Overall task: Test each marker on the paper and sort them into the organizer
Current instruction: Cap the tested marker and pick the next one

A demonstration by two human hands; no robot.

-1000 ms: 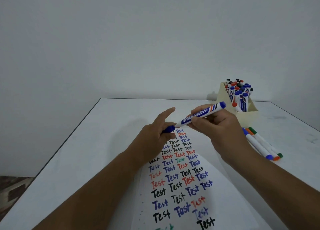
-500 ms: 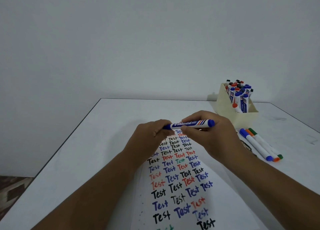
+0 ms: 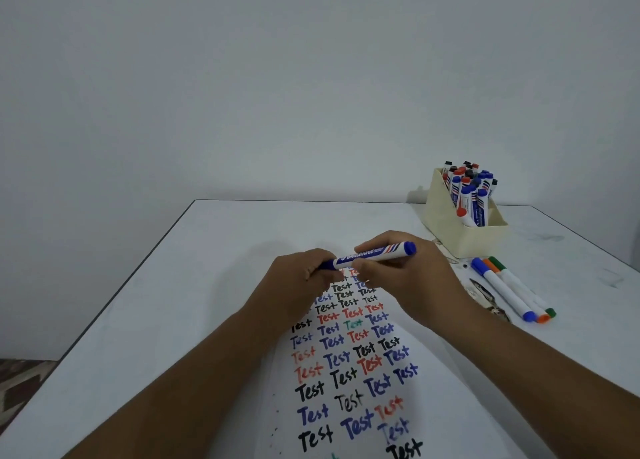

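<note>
A blue whiteboard marker (image 3: 372, 253) lies nearly level between both hands above the paper (image 3: 349, 368). My left hand (image 3: 298, 282) grips its cap end with curled fingers. My right hand (image 3: 405, 278) holds the barrel, and the marker's blue rear end sticks out past it to the right. The paper is covered with rows of the word "Test" in black, blue, red and green. A cream organizer (image 3: 450, 223) at the back right holds several capped markers. Three slim markers (image 3: 509, 289), blue, orange and green, lie side by side on the table just in front of it.
The white table (image 3: 173, 302) ends at a dark edge on the left and meets a plain wall behind. Some scraps of printed paper (image 3: 485, 294) lie under the slim markers. Patterned floor shows at the lower left.
The cap in my left hand and the marker in my right have come together. The marker swung down from a tilt to nearly level, and both hands closed in around it.
</note>
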